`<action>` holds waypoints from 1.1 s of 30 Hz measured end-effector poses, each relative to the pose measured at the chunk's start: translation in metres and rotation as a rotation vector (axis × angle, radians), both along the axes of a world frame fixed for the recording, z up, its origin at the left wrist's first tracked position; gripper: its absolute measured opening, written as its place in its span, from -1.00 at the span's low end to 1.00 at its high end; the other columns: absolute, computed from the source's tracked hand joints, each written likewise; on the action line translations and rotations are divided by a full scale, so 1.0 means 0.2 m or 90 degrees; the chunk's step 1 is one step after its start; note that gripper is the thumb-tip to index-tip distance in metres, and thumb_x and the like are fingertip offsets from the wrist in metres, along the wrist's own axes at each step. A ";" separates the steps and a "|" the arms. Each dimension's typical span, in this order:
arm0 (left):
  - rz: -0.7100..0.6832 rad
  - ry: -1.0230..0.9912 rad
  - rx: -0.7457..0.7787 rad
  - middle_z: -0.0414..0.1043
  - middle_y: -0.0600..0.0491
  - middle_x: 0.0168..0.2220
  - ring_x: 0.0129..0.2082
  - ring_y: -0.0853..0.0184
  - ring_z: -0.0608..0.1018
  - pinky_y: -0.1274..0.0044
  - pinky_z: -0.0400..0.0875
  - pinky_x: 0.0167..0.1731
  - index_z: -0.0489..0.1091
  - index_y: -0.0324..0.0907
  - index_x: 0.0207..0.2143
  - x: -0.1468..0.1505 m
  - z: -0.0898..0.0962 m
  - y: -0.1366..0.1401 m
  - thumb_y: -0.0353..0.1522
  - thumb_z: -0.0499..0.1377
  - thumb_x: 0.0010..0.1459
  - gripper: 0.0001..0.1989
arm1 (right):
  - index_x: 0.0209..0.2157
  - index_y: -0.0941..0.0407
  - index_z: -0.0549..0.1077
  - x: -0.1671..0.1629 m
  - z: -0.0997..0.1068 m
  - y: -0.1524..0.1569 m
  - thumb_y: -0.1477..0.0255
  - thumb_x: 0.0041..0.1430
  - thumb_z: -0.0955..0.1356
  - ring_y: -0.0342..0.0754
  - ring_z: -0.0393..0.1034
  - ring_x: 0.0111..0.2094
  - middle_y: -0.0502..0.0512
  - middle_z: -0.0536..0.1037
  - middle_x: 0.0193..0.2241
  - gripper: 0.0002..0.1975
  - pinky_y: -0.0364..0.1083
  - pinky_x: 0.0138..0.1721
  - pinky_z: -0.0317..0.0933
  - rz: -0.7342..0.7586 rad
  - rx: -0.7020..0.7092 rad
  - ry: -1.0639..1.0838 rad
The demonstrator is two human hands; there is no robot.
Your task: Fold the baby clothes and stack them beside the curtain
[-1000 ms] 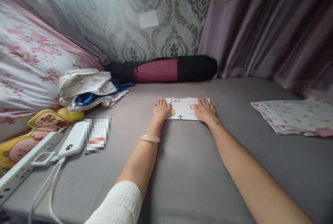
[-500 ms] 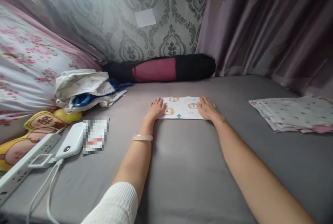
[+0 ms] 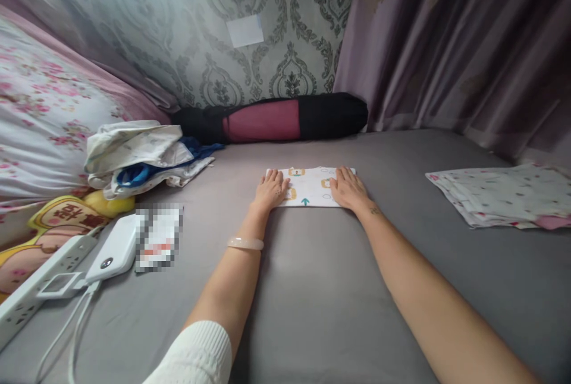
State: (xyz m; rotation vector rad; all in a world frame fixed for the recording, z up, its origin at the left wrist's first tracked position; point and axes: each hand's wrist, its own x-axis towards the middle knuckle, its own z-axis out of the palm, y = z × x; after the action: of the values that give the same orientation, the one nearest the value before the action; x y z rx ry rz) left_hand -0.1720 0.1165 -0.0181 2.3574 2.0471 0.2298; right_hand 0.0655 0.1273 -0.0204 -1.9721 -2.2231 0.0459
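Observation:
A white folded cloth [image 3: 307, 189] printed with orange lion faces and a green arrow-like leaf lies flat on the grey sheet [image 3: 307, 289]. My left hand [image 3: 271, 188] rests palm down on its left end, fingers stretched out. On the right end lies my right hand [image 3: 350, 186], also flat, with its thumb a little apart. Neither hand grips the fabric; both press on top of it. Parts of the print under the palms are hidden.
Crumpled clothes [image 3: 134, 152] lie at the left, a stack of folded fabric [image 3: 504, 194] at the right. A black and red roll-shaped bag [image 3: 263, 119] lies along the wall. Near left are a power strip [image 3: 49, 277], a white power bank [image 3: 116, 247], cables and a yellow plush [image 3: 57, 217].
Both hands have slid slightly inward over the cloth, so its outer corners now show beyond the fingers. The view has shifted a little; the cloth stays flat.

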 end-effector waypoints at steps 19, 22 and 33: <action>-0.031 -0.014 0.024 0.04 -0.14 0.33 0.34 0.16 0.06 0.25 -0.08 0.29 0.06 -0.24 0.29 0.13 0.01 -0.02 -0.16 -0.25 0.36 -0.44 | 0.29 0.29 0.11 -0.09 0.02 -0.02 0.29 0.36 0.01 0.12 -0.12 0.33 0.31 0.05 0.33 -0.41 0.12 0.30 -0.25 0.042 0.022 0.007; -0.030 -0.023 -0.007 0.03 -0.11 0.34 0.34 0.16 0.06 0.25 -0.05 0.28 0.03 -0.21 0.30 0.14 0.00 -0.02 -0.16 -0.25 0.36 -0.44 | 0.30 0.27 0.09 -0.10 0.00 -0.03 0.30 0.36 0.02 0.13 -0.12 0.33 0.31 0.04 0.33 -0.42 0.14 0.30 -0.25 0.036 0.000 0.005; -0.029 -0.026 0.008 0.04 -0.15 0.33 0.34 0.14 0.07 0.24 -0.04 0.27 0.07 -0.24 0.28 0.14 0.01 -0.03 -0.16 -0.23 0.36 -0.45 | 0.29 0.27 0.11 -0.11 0.02 -0.03 0.33 0.34 0.02 0.14 -0.09 0.32 0.33 0.06 0.32 -0.43 0.19 0.29 -0.23 0.038 0.010 0.011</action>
State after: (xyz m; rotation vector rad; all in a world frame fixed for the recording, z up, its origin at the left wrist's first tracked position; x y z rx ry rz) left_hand -0.1440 0.1113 -0.0164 2.3822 1.9783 0.2889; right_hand 0.0444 0.1205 -0.0166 -1.8904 -2.2629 0.0521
